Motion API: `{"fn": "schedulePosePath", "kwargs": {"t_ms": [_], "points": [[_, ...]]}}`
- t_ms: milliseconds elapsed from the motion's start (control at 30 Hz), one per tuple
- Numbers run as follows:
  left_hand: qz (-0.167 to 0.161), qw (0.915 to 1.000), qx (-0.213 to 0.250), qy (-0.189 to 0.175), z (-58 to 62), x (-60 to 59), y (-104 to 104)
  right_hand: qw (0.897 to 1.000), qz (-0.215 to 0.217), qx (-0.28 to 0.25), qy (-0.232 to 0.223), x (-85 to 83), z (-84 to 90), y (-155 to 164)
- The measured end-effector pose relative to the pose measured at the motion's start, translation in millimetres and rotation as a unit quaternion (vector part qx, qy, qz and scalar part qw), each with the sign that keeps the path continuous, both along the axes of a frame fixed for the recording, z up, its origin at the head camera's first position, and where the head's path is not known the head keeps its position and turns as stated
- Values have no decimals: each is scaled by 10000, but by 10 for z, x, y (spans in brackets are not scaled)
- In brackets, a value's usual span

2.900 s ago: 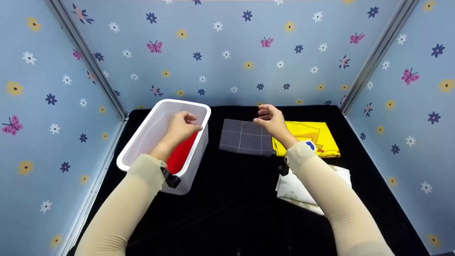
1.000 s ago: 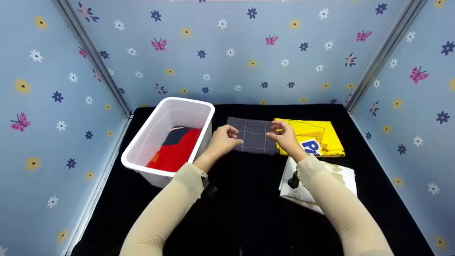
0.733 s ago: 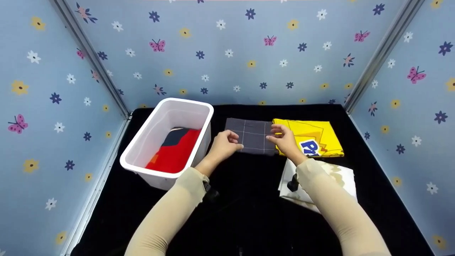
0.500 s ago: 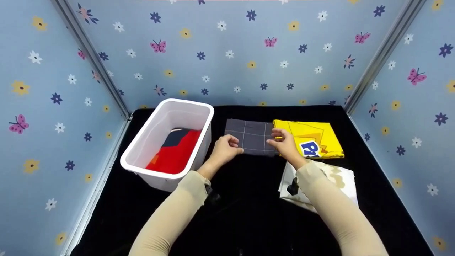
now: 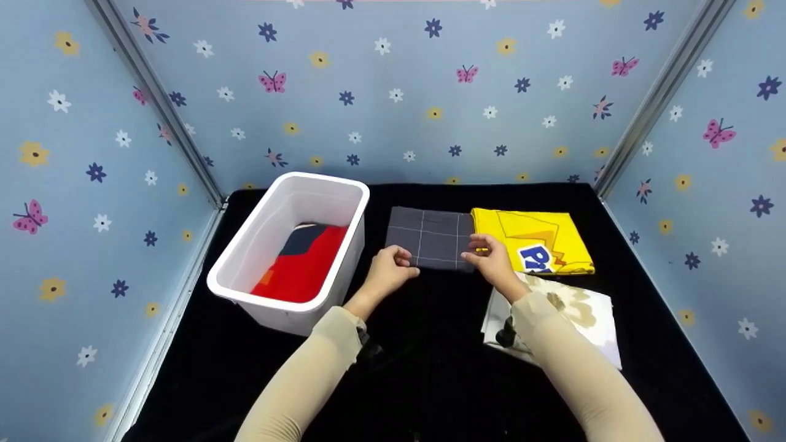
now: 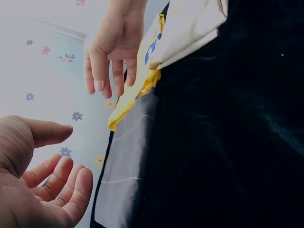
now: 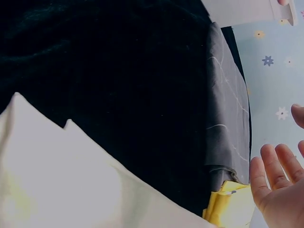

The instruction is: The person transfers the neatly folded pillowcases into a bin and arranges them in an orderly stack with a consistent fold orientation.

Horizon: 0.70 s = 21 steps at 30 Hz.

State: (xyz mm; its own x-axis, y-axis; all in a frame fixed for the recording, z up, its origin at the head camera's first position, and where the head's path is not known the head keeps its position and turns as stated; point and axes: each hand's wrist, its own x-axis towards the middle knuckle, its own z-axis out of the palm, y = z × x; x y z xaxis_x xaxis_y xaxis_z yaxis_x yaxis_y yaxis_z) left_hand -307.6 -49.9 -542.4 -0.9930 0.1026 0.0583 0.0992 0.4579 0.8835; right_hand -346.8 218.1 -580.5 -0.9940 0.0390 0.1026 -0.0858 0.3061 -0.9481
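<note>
A folded grey cloth [image 5: 433, 236] with thin white grid lines lies flat on the black table top. My left hand [image 5: 402, 261] is at its near left corner, and my right hand [image 5: 482, 252] is at its near right corner. In the left wrist view the left hand [image 6: 52, 175] has relaxed fingers and holds nothing, just short of the grey cloth [image 6: 126, 161]. The right hand [image 6: 111, 52] hangs with straight fingers over the cloth's other side. The right wrist view shows the right hand [image 7: 278, 185] with a bare palm beside the grey cloth [image 7: 228, 128].
A white bin [image 5: 325, 179] stands left of the grey cloth with a red cloth [image 5: 301, 273] inside. A folded yellow cloth [image 5: 540, 236] lies against its right side. A white printed cloth [image 5: 583, 307] lies nearer me, under my right forearm. Flowered blue walls surround the table.
The left hand came out of the bin to the grey cloth. Both hands then slid back towards me along its side edges to the near corners.
</note>
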Motion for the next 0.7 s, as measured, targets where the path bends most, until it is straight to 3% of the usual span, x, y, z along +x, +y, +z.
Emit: {"fn": "schedulePosePath", "kwargs": {"t_ms": [267, 700], "points": [[191, 9998, -34, -105, -223, -5, -45, 9998, -13, -149, -159, 52, -93, 1], [281, 9995, -58, -151, -439, -33, -61, 9993, -112, -198, -306, 109, -220, 9]]}}
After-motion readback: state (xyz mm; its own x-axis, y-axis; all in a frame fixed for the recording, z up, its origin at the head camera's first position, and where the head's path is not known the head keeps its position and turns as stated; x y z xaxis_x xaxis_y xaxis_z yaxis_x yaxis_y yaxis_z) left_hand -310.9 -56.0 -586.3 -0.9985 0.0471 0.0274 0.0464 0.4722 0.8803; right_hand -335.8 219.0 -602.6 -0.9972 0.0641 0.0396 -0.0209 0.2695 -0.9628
